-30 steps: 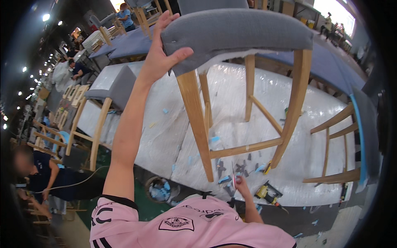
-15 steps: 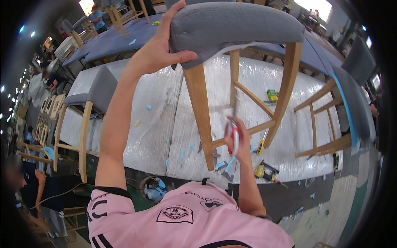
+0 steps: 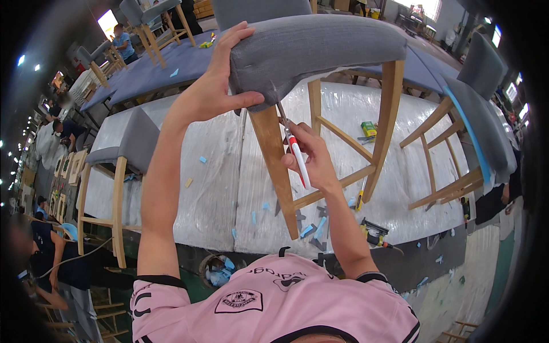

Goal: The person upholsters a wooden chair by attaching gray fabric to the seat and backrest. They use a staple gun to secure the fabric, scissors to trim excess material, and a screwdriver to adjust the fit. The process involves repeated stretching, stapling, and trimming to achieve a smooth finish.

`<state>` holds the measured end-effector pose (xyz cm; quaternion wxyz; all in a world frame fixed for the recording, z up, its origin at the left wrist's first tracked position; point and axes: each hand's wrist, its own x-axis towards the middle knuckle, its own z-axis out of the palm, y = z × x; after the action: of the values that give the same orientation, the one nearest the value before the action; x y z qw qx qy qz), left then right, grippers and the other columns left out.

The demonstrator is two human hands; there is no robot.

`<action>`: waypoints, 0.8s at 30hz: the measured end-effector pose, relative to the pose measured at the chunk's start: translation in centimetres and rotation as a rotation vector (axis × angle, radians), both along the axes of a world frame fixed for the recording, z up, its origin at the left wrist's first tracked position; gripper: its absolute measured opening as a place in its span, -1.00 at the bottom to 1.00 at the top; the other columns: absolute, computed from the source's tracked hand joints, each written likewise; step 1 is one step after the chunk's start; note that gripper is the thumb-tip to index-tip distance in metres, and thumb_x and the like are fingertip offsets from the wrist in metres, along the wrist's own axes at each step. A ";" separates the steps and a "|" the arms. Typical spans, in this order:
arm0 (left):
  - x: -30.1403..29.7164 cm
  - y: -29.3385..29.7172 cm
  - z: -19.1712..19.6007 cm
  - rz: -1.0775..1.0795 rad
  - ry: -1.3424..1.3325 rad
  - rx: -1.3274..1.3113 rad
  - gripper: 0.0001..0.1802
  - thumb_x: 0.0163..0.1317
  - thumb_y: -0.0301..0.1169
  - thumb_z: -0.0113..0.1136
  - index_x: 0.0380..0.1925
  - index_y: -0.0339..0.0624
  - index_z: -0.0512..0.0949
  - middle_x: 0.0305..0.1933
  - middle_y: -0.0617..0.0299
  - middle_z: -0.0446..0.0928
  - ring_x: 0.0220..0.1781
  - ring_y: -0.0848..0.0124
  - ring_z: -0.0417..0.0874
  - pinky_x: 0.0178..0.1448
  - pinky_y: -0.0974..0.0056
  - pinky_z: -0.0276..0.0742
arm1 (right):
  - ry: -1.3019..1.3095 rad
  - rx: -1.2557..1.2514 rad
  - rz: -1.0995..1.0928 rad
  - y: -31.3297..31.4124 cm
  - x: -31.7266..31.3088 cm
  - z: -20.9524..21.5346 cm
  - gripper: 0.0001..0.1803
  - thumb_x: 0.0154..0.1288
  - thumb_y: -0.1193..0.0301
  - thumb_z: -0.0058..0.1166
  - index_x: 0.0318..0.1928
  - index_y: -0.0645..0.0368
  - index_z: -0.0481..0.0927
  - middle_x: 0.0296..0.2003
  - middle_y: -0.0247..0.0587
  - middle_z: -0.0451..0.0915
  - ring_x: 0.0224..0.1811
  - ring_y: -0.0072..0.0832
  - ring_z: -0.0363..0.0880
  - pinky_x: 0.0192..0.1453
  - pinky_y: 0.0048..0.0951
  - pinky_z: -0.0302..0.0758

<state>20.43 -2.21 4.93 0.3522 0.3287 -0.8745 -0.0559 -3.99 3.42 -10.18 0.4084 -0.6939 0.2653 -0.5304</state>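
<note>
A chair [image 3: 326, 48] with a grey upholstered seat and light wooden legs stands tilted in front of me. My left hand [image 3: 214, 94] grips the left corner of its seat, thumb on the front and fingers along the side. In my right hand [image 3: 311, 151] are scissors [image 3: 296, 151] with red and white handles. Their blades point up at the lower edge of the grey cover, beside the top of the left front leg [image 3: 274, 166]. The blade tips lie against the fabric; whether they are cutting I cannot tell. A pale lining shows under the seat edge.
Plastic film covers the worktable [image 3: 211, 188], strewn with blue scraps. A staple gun [image 3: 374, 233], a yellow-handled tool [image 3: 360, 200] and a green-yellow box [image 3: 369, 129] lie to the right. Other chairs [image 3: 128, 143] stand either side. A scrap bin [image 3: 219, 268] sits below; people work at left.
My right hand has risen with the scissors from beside the lower leg to the seat's fabric edge. The chair has shifted slightly left in view; my left hand keeps its hold.
</note>
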 end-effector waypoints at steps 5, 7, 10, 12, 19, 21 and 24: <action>-0.4 -0.2 -0.2 -0.027 0.040 0.019 0.22 0.04 -0.18 0.63 0.59 0.15 -0.03 0.70 0.08 -0.15 0.72 0.05 -0.09 0.70 -0.03 0.03 | -0.019 0.133 0.019 0.4 -0.1 0.1 -0.09 0.22 -0.03 0.48 0.36 0.37 0.47 -0.22 -0.31 0.39 -0.21 -0.57 0.48 -0.14 -0.52 0.50; -0.5 -0.1 0.1 -0.024 0.037 0.017 0.22 0.04 -0.19 0.63 0.59 0.12 -0.03 0.70 0.08 -0.15 0.72 0.05 -0.08 0.70 -0.03 0.02 | -0.016 0.138 0.028 0.3 -0.2 0.1 -0.13 0.25 0.03 0.48 0.37 0.35 0.47 -0.23 -0.32 0.40 -0.22 -0.58 0.48 -0.18 -0.53 0.48; -0.3 -0.6 0.1 -0.048 0.032 -0.013 0.23 0.04 -0.21 0.62 0.59 0.07 -0.04 0.70 0.07 -0.14 0.72 0.04 -0.10 0.71 -0.03 -0.03 | 0.064 -0.026 -0.059 0.3 -0.2 -0.1 -0.13 0.27 -0.01 0.44 0.39 0.32 0.46 -0.23 -0.30 0.40 -0.21 -0.56 0.48 -0.15 -0.50 0.48; -0.3 -0.3 0.0 -0.023 0.028 -0.009 0.23 0.04 -0.21 0.62 0.58 0.04 -0.03 0.70 0.06 -0.14 0.72 0.03 -0.11 0.71 -0.03 -0.04 | 0.149 -0.059 -0.099 0.7 -0.3 0.8 -0.11 0.29 -0.07 0.38 0.39 0.33 0.44 -0.22 -0.26 0.41 -0.19 -0.50 0.46 -0.10 -0.45 0.46; 0.1 -0.5 0.0 -0.040 0.023 -0.046 0.21 0.04 -0.19 0.62 0.57 0.02 -0.02 0.70 0.02 -0.14 0.72 0.01 -0.10 0.69 -0.03 -0.03 | 0.119 -0.062 -0.147 0.1 0.9 1.4 -0.19 0.25 0.06 0.47 0.31 0.39 0.51 -0.24 -0.29 0.39 -0.28 -0.59 0.42 -0.21 -0.52 0.43; -0.3 -0.7 -0.2 -0.063 0.046 -0.008 0.20 0.05 -0.19 0.61 0.57 0.03 -0.02 0.70 0.02 -0.14 0.72 0.02 -0.10 0.69 -0.03 -0.03 | 0.112 -0.064 -0.144 -0.6 0.1 0.2 -0.21 0.23 0.09 0.50 0.28 0.39 0.54 -0.25 -0.33 0.39 -0.32 -0.64 0.41 -0.26 -0.57 0.40; -0.2 -0.9 -0.2 -0.055 0.030 -0.017 0.19 0.07 -0.17 0.60 0.57 0.04 -0.02 0.70 0.02 -0.16 0.72 0.02 -0.11 0.69 -0.03 -0.02 | 0.043 0.005 -0.113 -0.9 0.2 -0.5 -0.26 0.25 0.12 0.49 0.29 0.35 0.56 -0.31 -0.41 0.35 -0.35 -0.71 0.39 -0.29 -0.61 0.36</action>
<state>20.23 -3.16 4.73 0.3663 0.3005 -0.8784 -0.0628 -3.82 2.50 -10.70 0.3736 -0.6881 0.3143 -0.5369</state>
